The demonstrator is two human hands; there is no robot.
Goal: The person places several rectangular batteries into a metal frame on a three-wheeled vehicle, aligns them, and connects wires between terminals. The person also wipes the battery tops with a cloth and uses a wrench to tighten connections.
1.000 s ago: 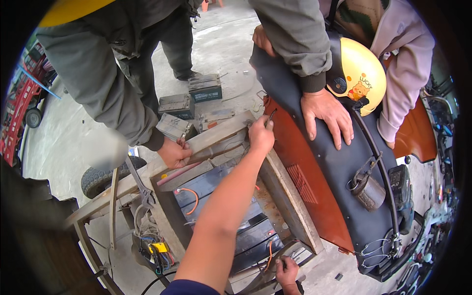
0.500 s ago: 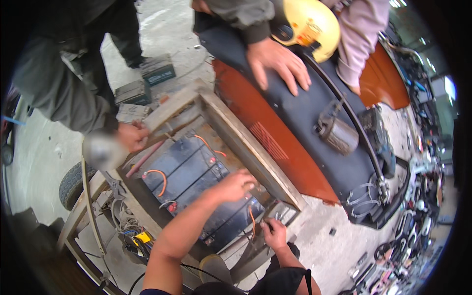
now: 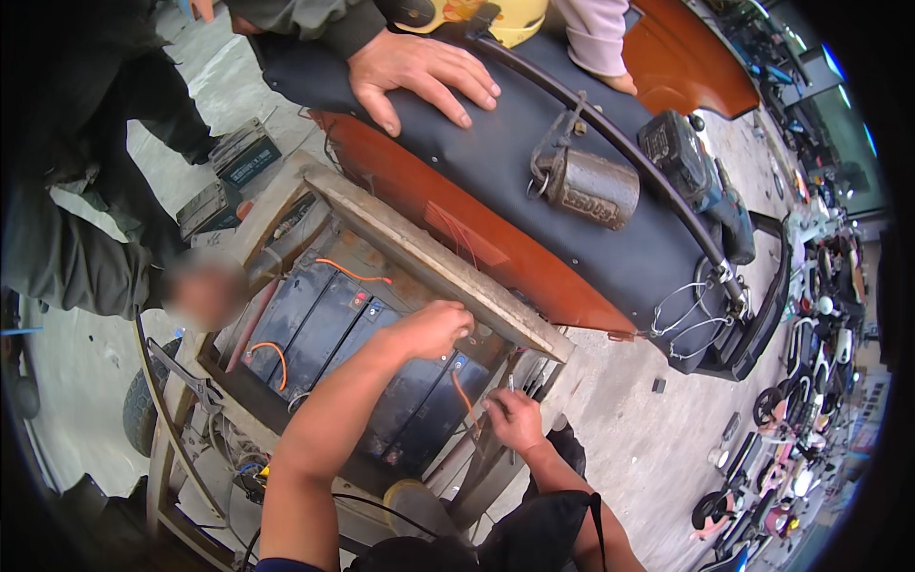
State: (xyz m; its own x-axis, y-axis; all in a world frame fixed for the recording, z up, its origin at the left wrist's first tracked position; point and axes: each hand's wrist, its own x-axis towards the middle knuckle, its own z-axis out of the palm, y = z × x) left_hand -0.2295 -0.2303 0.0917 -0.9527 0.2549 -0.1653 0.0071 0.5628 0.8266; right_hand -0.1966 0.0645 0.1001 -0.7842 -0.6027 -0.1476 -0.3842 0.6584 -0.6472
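A block of dark batteries [image 3: 319,329] sits in a worn metal frame [image 3: 429,248], with short orange cables [image 3: 270,357] across some terminals. Above its far right part is my left hand [image 3: 434,329], fingers curled together; whatever they pinch is hidden. My right hand [image 3: 515,419] is closed at the near right corner of the frame, around a slim metal tool [image 3: 511,382] that pokes out above the fingers. Beside that hand, another orange cable [image 3: 461,389] runs down over the end battery.
Beyond the frame, another person's hand [image 3: 419,76] rests on a black seat panel [image 3: 477,153] with orange sides. A metal cylinder [image 3: 596,189] and a cordless power tool [image 3: 701,176] lie there. Loose batteries [image 3: 243,153] stand on the floor; an adjustable wrench [image 3: 191,377] is on the frame's left.
The whole view has shifted, so the frame and seat panel appear further left and higher. My left hand's fingers look more tightly curled; both hands stay over the same parts of the frame.
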